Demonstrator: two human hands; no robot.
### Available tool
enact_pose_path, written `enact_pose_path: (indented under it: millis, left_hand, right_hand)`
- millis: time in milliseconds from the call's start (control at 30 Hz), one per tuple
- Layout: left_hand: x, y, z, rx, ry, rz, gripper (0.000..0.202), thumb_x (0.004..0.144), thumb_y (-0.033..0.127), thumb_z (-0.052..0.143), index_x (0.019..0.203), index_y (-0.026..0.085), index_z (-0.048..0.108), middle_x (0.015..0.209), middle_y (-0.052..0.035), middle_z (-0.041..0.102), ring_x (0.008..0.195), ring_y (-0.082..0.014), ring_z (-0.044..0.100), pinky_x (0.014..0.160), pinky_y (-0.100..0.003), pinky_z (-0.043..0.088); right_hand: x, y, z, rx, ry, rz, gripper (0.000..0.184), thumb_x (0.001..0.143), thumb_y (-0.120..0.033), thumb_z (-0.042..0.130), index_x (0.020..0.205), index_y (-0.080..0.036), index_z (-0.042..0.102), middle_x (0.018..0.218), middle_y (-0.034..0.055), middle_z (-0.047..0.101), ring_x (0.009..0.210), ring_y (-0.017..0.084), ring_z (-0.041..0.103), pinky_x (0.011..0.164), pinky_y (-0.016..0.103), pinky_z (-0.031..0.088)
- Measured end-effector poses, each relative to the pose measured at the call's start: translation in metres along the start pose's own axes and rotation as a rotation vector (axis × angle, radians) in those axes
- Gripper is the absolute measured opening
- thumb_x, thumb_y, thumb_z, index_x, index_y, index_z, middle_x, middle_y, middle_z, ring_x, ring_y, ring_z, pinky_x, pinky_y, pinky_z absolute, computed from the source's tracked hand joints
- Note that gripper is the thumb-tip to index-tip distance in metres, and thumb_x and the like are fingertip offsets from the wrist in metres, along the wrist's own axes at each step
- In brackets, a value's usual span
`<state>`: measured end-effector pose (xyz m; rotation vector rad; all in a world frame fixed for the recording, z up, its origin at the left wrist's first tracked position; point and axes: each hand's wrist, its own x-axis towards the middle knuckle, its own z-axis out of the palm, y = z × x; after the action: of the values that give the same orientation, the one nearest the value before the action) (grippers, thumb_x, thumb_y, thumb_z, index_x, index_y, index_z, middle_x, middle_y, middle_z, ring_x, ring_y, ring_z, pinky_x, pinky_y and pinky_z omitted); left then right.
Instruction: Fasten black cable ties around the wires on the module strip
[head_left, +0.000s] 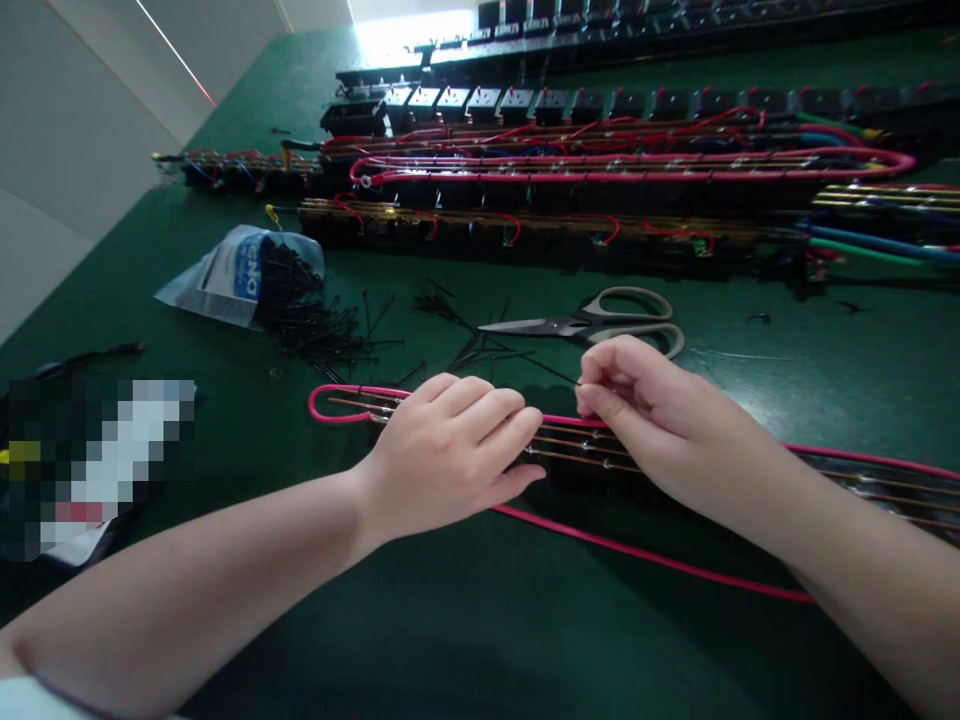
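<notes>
Two hands work over a long strip (592, 455) of sockets that lies across the green table (450, 620), with brass bars and a pink wire (652, 560) running along it. The left hand (450, 450) lies flat-curled on top of the strip, fingers pressing it down, grasping nothing that shows. The right hand (637, 415) sits just beside it, thumb and fingertips pinched on a thin black tie (551, 372) whose free end sticks out toward the left. The strip is thus pinned under the left hand and the tie is right at the wire, between the two hands.

By my reading, the step in hand is binding the wire to the strip with the tie, at the point of threading or drawing it tight. The next move would call for a steady hold with the left hand while the right pulls the tail through, then a trim of the spare end.

Scissors (600, 322) lie just beyond the right hand, blades pointing left. Loose ties (330, 335) are scattered near them, spilling from a bag (225, 275) further left. Far off, several finished strips (600, 170) with red wires lie in rows.
</notes>
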<state>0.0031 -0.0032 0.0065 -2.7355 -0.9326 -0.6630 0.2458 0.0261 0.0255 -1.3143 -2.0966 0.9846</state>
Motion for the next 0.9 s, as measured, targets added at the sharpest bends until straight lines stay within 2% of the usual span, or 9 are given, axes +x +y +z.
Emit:
enact_pose_path:
  millis: [200,367,467,633,900]
  left_hand:
    - [0.0017,0.001,-0.0007,-0.038,0.012,-0.037,0.023,0.103,0.038,0.065,0.112,0.016,0.068,0.105,-0.0051,0.077,0.091,-0.0209,0.069,0.074,-0.036,0.05]
    - [0.0029,0.0012,-0.0001,-0.017,-0.04,-0.055,0.026,0.099,0.039,0.065,0.11,0.016,0.066,0.105,-0.0066,0.076,0.09,-0.0238,0.066,0.073,-0.038,0.049]
    - [0.0018,0.0008,0.0009,-0.001,-0.042,-0.044,0.025,0.1,0.039,0.063,0.11,0.016,0.066,0.105,-0.0068,0.074,0.09,-0.0239,0.065,0.073,-0.038,0.047]
    - [-0.0011,0.0016,0.0022,-0.027,0.002,-0.057,0.021,0.101,0.037,0.064,0.11,0.019,0.065,0.107,-0.0064,0.07,0.089,-0.0218,0.062,0.075,-0.037,0.047]
    - [-0.0012,0.0028,0.0008,-0.02,0.009,-0.078,0.03,0.1,0.036,0.064,0.123,0.016,0.068,0.134,-0.0129,0.069,0.098,-0.0229,0.066,0.082,-0.038,0.049]
  right_hand:
    - [0.0001,-0.001,-0.0019,0.146,0.036,-0.037,0.009,0.096,-0.032,0.063,0.09,-0.026,0.062,0.078,0.0009,0.062,0.065,0.017,0.057,0.059,0.032,0.046]
    - [0.0039,-0.0038,-0.0027,0.327,0.026,0.086,0.025,0.086,-0.047,0.079,0.082,-0.026,0.066,0.072,-0.0004,0.062,0.061,0.017,0.057,0.053,0.031,0.048]
    - [0.0048,-0.0047,-0.0032,0.41,0.036,0.139,0.027,0.08,-0.047,0.086,0.079,-0.027,0.067,0.074,-0.0002,0.065,0.064,0.017,0.059,0.055,0.031,0.051]
    - [0.0055,-0.0022,-0.0037,0.423,0.042,0.171,0.024,0.078,-0.044,0.086,0.078,-0.029,0.067,0.072,-0.0007,0.063,0.061,0.017,0.056,0.053,0.033,0.049]
    - [0.0043,-0.0032,-0.0052,0.381,0.029,0.133,0.013,0.082,-0.035,0.076,0.078,-0.028,0.066,0.074,0.0,0.064,0.063,0.017,0.059,0.055,0.032,0.05]
